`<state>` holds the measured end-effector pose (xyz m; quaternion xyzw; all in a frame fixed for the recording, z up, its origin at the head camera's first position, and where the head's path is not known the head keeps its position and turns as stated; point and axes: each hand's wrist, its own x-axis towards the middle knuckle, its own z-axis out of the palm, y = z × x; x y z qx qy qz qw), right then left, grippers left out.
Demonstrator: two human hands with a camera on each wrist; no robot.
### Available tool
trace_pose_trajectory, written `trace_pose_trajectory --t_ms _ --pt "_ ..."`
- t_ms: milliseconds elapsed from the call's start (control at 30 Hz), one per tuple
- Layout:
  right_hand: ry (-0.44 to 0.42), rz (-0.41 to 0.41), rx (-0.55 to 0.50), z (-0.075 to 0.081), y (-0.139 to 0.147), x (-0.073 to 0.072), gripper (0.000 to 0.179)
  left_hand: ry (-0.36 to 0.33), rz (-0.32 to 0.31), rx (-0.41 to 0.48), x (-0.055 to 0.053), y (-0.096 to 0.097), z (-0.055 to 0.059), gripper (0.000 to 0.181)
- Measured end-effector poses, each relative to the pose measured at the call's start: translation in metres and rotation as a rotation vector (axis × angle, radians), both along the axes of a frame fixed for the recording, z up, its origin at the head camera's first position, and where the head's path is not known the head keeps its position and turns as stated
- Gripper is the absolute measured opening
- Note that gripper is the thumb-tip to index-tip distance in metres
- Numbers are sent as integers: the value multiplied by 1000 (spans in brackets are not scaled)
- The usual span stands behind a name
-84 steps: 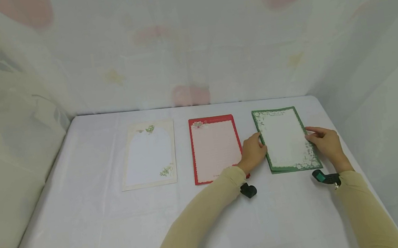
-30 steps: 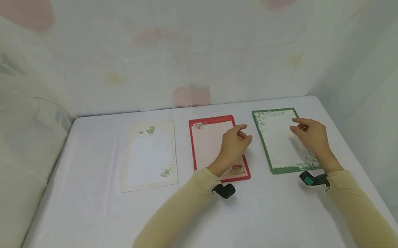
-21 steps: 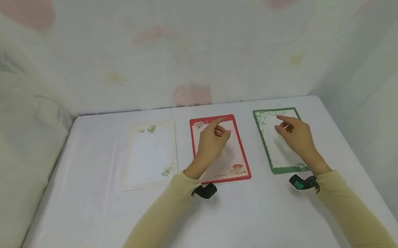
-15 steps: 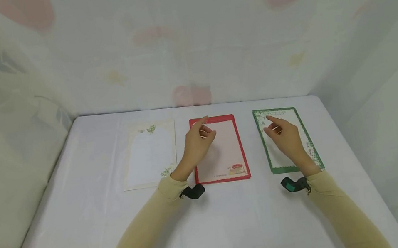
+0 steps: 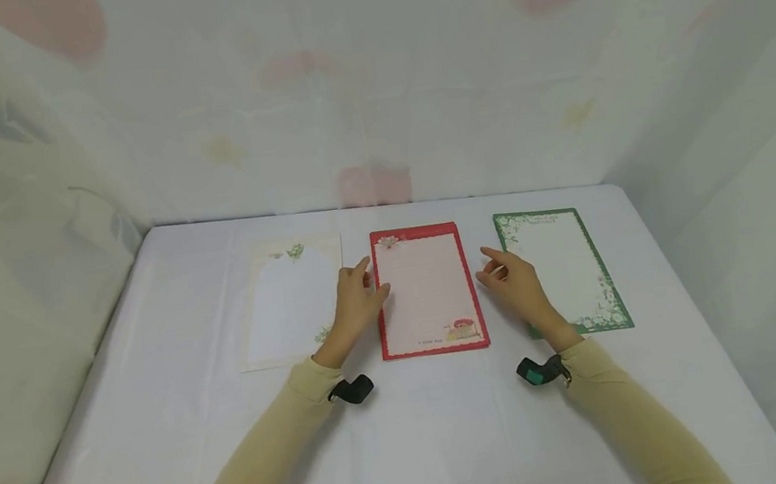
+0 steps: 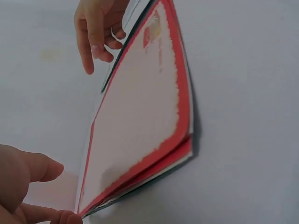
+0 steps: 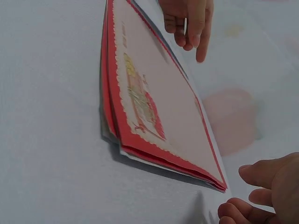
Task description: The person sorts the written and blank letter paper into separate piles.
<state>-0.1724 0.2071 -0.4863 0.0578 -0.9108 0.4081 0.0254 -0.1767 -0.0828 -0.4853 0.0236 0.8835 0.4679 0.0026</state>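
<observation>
A stack of red-bordered letter paper (image 5: 428,294) lies between my two hands, its pink face lined and printed with a small picture near the bottom right. My left hand (image 5: 354,302) is at its left edge, thumb over the border and fingers loosely bent. Off the right edge hovers my right hand (image 5: 517,288), thumb and index finger apart, holding nothing. In the left wrist view the stack (image 6: 135,107) shows slightly uneven layers along its edge. Green-bordered letter paper (image 5: 572,275) is partly behind my right hand, and cream-bordered letter paper (image 5: 287,312) partly behind my left.
All three lots of paper lie in a row on a white-covered table (image 5: 429,441). A pale patterned curtain (image 5: 443,104) hangs behind the table, with more cloth at both sides. Each wrist wears a black camera mount, such as the left one (image 5: 353,389).
Both hands have left the green-bordered paper's edges and moved left. My left hand crossed over the red stack to its left side; my right hand came to the gap at its right.
</observation>
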Motion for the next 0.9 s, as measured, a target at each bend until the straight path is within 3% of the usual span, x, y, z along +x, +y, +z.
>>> trace_pose_trajectory --t_ms 300,900 --pt "-34 40 14 -11 -11 4 42 -23 -51 -94 11 3 -9 68" --pt "30 30 41 -20 -15 6 37 -17 -50 -128 13 7 -13 72"
